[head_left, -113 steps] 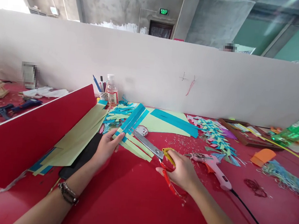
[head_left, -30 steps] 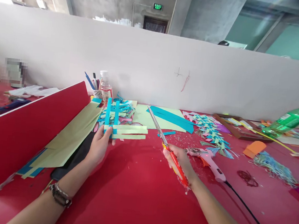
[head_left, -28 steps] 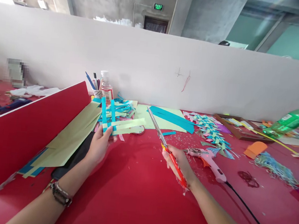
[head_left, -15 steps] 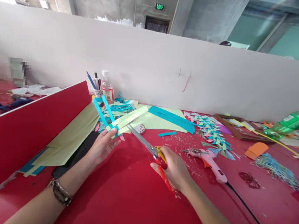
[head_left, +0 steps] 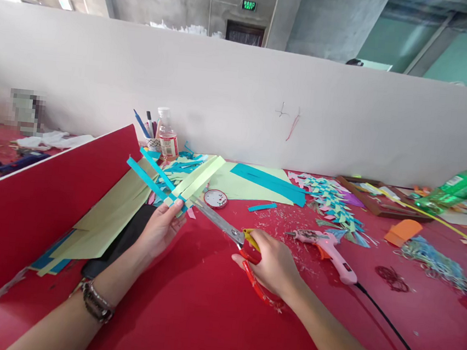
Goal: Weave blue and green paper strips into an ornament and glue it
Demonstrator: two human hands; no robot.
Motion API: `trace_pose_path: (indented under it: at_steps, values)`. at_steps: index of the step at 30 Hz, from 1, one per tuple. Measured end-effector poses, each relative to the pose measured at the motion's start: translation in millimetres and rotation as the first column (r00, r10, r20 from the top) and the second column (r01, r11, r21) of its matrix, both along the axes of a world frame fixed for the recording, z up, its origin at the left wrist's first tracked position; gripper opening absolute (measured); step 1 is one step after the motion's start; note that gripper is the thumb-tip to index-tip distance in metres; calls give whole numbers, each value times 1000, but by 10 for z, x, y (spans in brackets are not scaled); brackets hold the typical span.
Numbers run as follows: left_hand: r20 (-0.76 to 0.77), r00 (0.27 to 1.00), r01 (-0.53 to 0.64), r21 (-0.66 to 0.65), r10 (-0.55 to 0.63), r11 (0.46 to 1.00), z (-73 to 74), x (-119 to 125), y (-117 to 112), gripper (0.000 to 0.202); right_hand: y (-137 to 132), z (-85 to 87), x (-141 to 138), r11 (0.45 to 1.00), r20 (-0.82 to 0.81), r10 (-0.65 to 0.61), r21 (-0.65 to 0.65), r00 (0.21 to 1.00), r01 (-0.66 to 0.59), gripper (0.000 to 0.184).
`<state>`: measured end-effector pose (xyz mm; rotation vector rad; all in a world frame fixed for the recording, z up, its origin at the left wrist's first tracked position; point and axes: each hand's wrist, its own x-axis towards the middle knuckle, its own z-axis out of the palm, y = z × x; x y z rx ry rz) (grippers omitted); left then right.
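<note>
My left hand (head_left: 165, 224) pinches a woven piece of paper strips (head_left: 177, 196) at its lower end, thumb on top. Two blue strips fan out to the upper left and pale yellow-green strips to the upper right. My right hand (head_left: 272, 261) is wrapped round the scissors (head_left: 228, 228), which have red and yellow handles. Their blade tips point up-left and lie close beside the woven piece; whether they touch it I cannot tell. Beyond the blades a small round lid-like dish (head_left: 215, 198) rests on the red table.
A pink glue gun (head_left: 329, 250) with a black cord lies right of my right hand. Behind are blue paper strips (head_left: 269, 184), a braided paper piece (head_left: 333, 206) and a clear bottle (head_left: 167, 135). A red upright board (head_left: 57, 202) stands at left, a green bottle (head_left: 459, 188) at right.
The woven paper has turned in my left hand, its blue strips tilting further left and its pale strips steeper. The scissor tips have shifted slightly left and down, uncovering the round dish.
</note>
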<state>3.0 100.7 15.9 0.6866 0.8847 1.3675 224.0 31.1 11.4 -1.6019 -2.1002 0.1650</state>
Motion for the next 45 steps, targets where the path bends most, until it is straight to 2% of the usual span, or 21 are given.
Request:
trace_pose_path:
  at_steps: [7, 13, 22, 29, 36, 45]
  values:
    - [-61, 998, 16, 70, -12, 997, -25, 17, 1, 31, -5, 10, -7, 1000, -16, 10, -27, 1000, -10, 36]
    - [-145, 989, 48, 78, -37, 996, -32, 36, -25, 29, -9, 12, -5, 999, -37, 20, -50, 999, -21, 37]
    - [-141, 987, 84, 94, -70, 992, -67, 38, -34, 28, -17, 41, -17, 992, -32, 13, -127, 999, -17, 33]
    - [-149, 988, 64, 100, -49, 993, -34, 59, -54, 30, -4, 30, -9, 991, -57, 18, -133, 998, -26, 34]
    - [-139, 989, 63, 86, -50, 994, -3, 73, -69, 30, -2, 57, -5, 988, -40, 17, -152, 999, -23, 24]
    - [-139, 988, 73, 87, -60, 994, 9, 68, -70, 30, 5, 100, -4, 984, -57, 31, -172, 998, -40, 22]
